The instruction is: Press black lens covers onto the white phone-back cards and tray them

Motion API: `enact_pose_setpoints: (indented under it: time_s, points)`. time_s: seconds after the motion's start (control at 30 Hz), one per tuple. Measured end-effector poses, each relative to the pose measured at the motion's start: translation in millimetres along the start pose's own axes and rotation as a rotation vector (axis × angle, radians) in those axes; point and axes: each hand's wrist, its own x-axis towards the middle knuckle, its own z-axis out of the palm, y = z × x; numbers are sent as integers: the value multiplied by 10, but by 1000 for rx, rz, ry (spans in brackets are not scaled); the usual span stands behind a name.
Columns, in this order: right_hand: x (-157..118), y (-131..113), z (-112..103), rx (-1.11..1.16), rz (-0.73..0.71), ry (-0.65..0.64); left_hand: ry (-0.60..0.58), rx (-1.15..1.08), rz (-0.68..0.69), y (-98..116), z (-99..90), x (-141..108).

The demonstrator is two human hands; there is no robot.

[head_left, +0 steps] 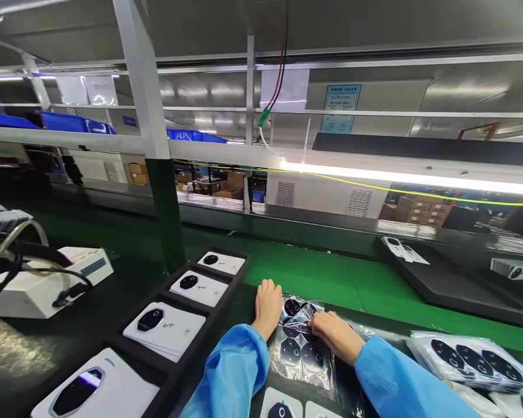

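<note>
A clear plastic sheet of pockets (pixel 283 366) lies in front of me, with several black round pieces (pixel 291 350) showing through it. My left hand (pixel 268 307) is closed at its upper left edge, fingertips curled over and partly hidden. At the right side, my right hand (pixel 335 334) pinches the plastic near the top, where the film is creased and shiny. Below the sheet, white cards (pixel 273 399) with black printed shapes are cut off by the frame's bottom edge.
To the left, a black compartment tray (pixel 192 337) holds white cards (pixel 165 326). Further left is a white box (pixel 76 273) with cables. Bagged pieces with black ovals (pixel 475 360) lie at right. Behind are a green belt (pixel 305 273), a dark tray (pixel 444 278) and a post (pixel 161 203).
</note>
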Motion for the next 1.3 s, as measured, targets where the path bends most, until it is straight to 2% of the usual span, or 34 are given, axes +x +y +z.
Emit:
enact_pose_setpoints:
  time_s: [0.13,0.23,0.3,0.47,0.6,0.9,1.1,1.3]
  points:
    - [0,-23,46,-3,38,-2,-55,-56,177,133,-12,-2]
    - [24,-71,9,-2,54,-5,-135,-132,305,228,64,6]
    - [32,-103,-57,2,59,-10,-174,-170,340,252,131,10]
    - [47,-78,-286,-5,91,22,-196,-237,346,212,229,-1]
    - [139,34,-359,-89,151,65,-193,-271,336,187,249,-7]
    - [286,44,-346,-192,1,14,-204,-282,322,137,259,13]
    - [50,-74,-306,-191,-112,-20,-220,-287,326,115,264,12]
    - [-358,-370,-263,-170,-137,20,-212,-307,330,106,292,-5]
